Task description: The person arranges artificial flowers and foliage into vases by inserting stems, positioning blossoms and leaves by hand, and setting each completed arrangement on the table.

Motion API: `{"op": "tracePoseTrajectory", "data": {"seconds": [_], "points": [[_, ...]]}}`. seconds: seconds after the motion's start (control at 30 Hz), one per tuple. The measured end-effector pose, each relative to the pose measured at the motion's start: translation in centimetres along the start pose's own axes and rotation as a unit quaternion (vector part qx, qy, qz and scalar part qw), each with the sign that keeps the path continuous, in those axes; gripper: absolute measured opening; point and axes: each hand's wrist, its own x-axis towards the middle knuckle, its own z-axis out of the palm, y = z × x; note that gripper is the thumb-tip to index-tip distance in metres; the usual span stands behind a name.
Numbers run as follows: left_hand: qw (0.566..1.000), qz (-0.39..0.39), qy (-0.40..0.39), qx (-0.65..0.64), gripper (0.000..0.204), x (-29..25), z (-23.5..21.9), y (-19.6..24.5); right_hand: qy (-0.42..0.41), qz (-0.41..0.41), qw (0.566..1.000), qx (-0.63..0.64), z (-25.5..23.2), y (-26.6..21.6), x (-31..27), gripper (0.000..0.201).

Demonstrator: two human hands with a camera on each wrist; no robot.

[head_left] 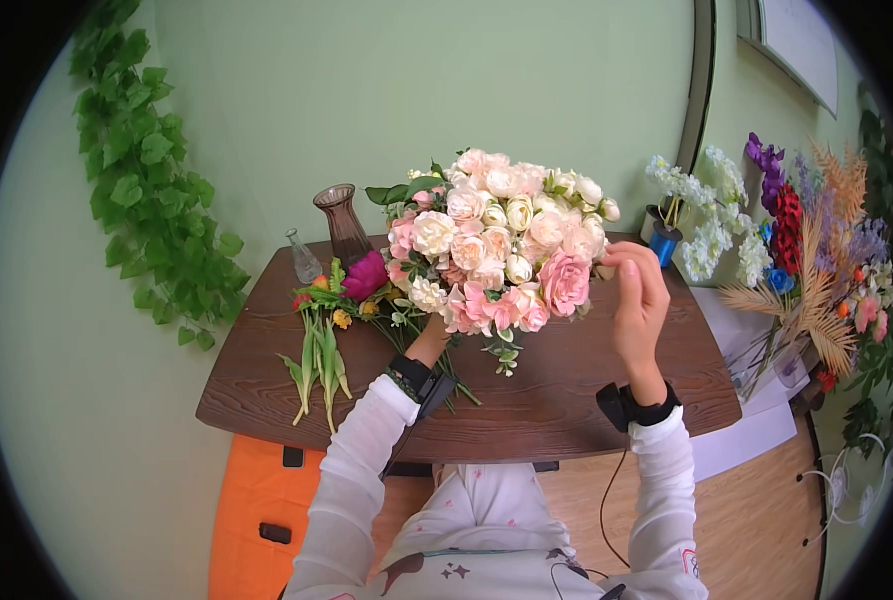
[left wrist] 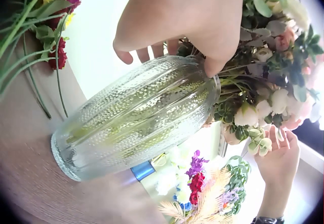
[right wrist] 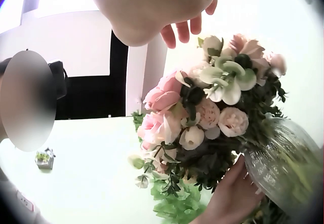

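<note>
A full bouquet of pink, cream and white flowers (head_left: pixel 501 238) (right wrist: pixel 233 121) stands in a clear ribbed glass vase (left wrist: pixel 136 117) (right wrist: pixel 288 158). My left hand (head_left: pixel 428 342) (left wrist: pixel 187 16) (right wrist: pixel 235 196) holds the vase at its neck, the thumb at the rim and the fingers round the far side. At the bouquet's right edge is my right hand (head_left: pixel 638 310) (left wrist: pixel 278 165) (right wrist: pixel 157 8), its fingers loosely bent beside the outer blooms; whether they touch them I cannot tell. In the head view the flowers hide the vase.
Left on the brown table (head_left: pixel 556 400) are a smoky vase (head_left: pixel 346 225), a small clear vase (head_left: pixel 304 260), a magenta flower (head_left: pixel 365 275) and green stems (head_left: pixel 316 365). White blossoms (head_left: pixel 711 215), a blue container (head_left: pixel 664 243) and mixed flowers (head_left: pixel 811 270) stand at the right.
</note>
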Motion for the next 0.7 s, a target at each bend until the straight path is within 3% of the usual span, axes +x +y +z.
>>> {"op": "tracePoseTrajectory", "data": {"seconds": [0.07,0.1,0.13,0.2,0.27,0.37,0.43,0.53,0.57,0.6,0.67,0.7], "points": [[1.000,-0.003,0.000,-0.003,0.038,-0.1,-0.2,-0.2,0.102,0.096,0.983,0.120,0.0,0.5,-1.2,0.020],[1.000,-0.005,0.001,-0.005,0.038,0.2,-0.1,-0.2,0.121,0.116,0.978,0.122,0.0,0.5,-1.7,0.023],[1.000,-0.007,0.001,-0.007,0.038,0.8,-0.5,-0.2,0.120,0.116,0.978,0.122,0.1,1.1,-2.4,0.023],[1.000,-0.012,0.005,-0.011,0.037,0.7,-1.2,-0.5,0.142,0.231,0.940,0.208,0.5,3.0,-4.3,0.023],[1.000,-0.017,0.007,-0.013,0.037,1.3,-1.5,-0.8,0.145,0.268,0.920,0.247,1.5,4.4,-6.2,0.021],[1.000,-0.024,0.009,-0.017,0.037,1.9,-1.7,-0.8,0.078,0.392,0.887,0.229,3.0,5.9,-8.3,0.011],[0.999,-0.027,0.009,-0.018,0.037,1.5,-1.6,-0.3,0.002,0.379,0.900,0.216,4.4,6.9,-9.3,0.017],[0.998,-0.023,-0.008,-0.062,0.037,-0.6,-1.6,5.4,-0.065,0.354,0.905,0.225,6.8,6.5,-9.6,0.032],[0.998,0.013,-0.004,-0.069,0.038,-1.5,-1.7,7.6,-0.103,0.346,0.899,0.246,7.4,6.4,-9.6,0.039],[0.996,0.049,0.000,-0.076,0.039,-1.9,-1.6,8.9,-0.103,0.346,0.899,0.246,7.8,6.2,-9.3,0.039],[0.993,0.024,0.005,-0.119,0.040,-2.2,-1.1,9.6,-0.153,0.265,0.919,0.249,8.5,5.9,-8.5,0.044],[0.987,0.000,0.009,-0.161,0.040,-2.3,-0.9,9.7,-0.145,0.242,0.934,0.220,8.8,5.0,-7.9,0.029]]}}
